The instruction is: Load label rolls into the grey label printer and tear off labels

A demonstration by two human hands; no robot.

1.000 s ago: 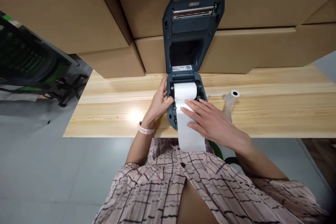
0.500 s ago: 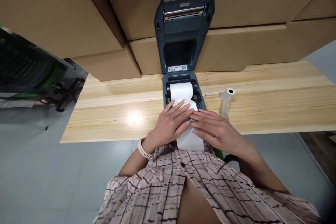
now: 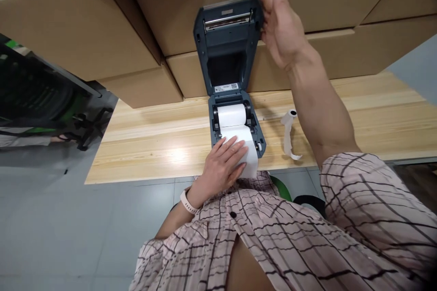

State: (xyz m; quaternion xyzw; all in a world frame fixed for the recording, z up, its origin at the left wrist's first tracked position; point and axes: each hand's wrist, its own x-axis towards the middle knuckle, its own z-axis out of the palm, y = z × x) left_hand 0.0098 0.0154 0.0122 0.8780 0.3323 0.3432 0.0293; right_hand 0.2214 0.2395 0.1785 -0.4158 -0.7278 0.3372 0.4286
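A dark blue label printer (image 3: 261, 148) stands on the table with its lid (image 3: 227, 38) raised. Inside it sits a white label roll (image 3: 231, 115), and a strip of label paper (image 3: 251, 163) runs from it over the front edge. My left hand (image 3: 221, 161) lies flat on that strip, fingers stretched out. At the upper right edge of the lid is my right hand (image 3: 282, 25). Its thumb points up, away from the fingers, some of which reach behind the lid and are partly hidden.
Large cardboard boxes (image 3: 324, 0) stand behind the printer. To its right, a small roll with a loose, curled white strip (image 3: 287, 136) lies on the wooden table (image 3: 146, 145). A dark chair base (image 3: 87, 134) is on the floor at left.
My right hand has left the paper strip and moved up to the lid's right edge. My left hand stays flat on the strip. The lid remains raised.
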